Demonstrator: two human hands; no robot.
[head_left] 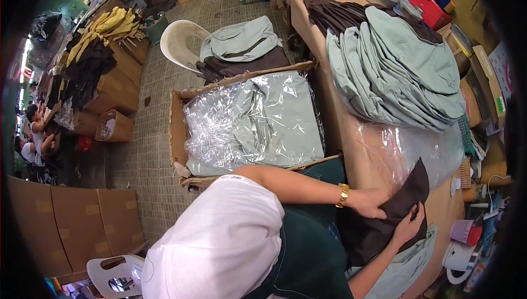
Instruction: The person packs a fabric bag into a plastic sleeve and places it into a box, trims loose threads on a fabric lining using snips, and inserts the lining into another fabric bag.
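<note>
A dark brown fabric piece lies in front of me at the table's near edge, with one corner sticking up. My left hand, below a gold wristwatch or bracelet, is on its upper side; the thumb rests over the cloth and the other fingers are partly hidden at its edge. My right hand pinches the fabric's right side between thumb and fingers. Under the brown piece, pale green cloth shows. Beyond the hands, a clear plastic sheet lies on the table.
A tall stack of pale green garments stands on the table, with dark brown ones behind. Beside it, an open carton holds plastic-wrapped green garments. A white chair carries more clothing. Closed cartons stand at left.
</note>
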